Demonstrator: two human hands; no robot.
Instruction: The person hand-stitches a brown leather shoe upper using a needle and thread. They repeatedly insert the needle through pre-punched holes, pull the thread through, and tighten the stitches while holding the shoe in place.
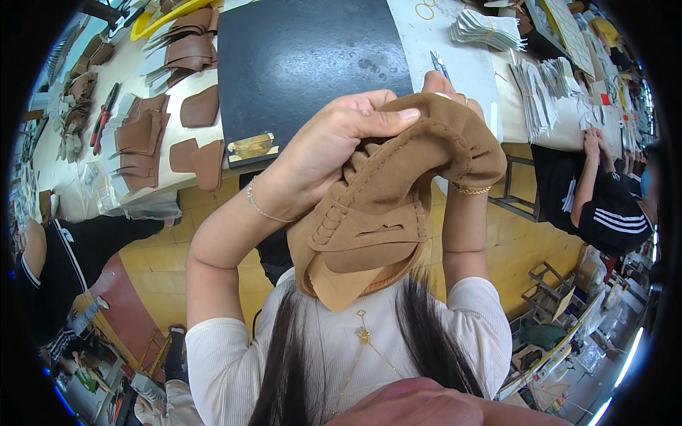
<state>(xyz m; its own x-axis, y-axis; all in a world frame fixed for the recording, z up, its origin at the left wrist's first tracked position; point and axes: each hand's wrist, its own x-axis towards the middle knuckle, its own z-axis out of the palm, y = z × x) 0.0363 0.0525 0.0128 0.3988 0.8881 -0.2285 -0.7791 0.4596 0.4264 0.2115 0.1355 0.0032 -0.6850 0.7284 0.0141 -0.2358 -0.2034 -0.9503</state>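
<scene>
A brown suede moccasin upper point(383, 184) is held up in front of my chest, above the table's near edge. Puckered stitching runs round its toe, and a strap with a slot crosses its front. A tan lining tongue pokes out at the opening, which is toward me. My left hand point(339, 126) is closed on the seam near the toe, thumb pressed on top. My right hand point(435, 82) grips the toe from the far right side; most of its fingers are hidden behind the suede.
A black mat point(305, 57) covers the table's middle, with thread snips point(440, 65) at its right. Brown leather pieces point(142, 138) lie in stacks at left, beside a red-handled tool point(105, 117). White bundles point(486, 30) are at right. Other people sit on both sides.
</scene>
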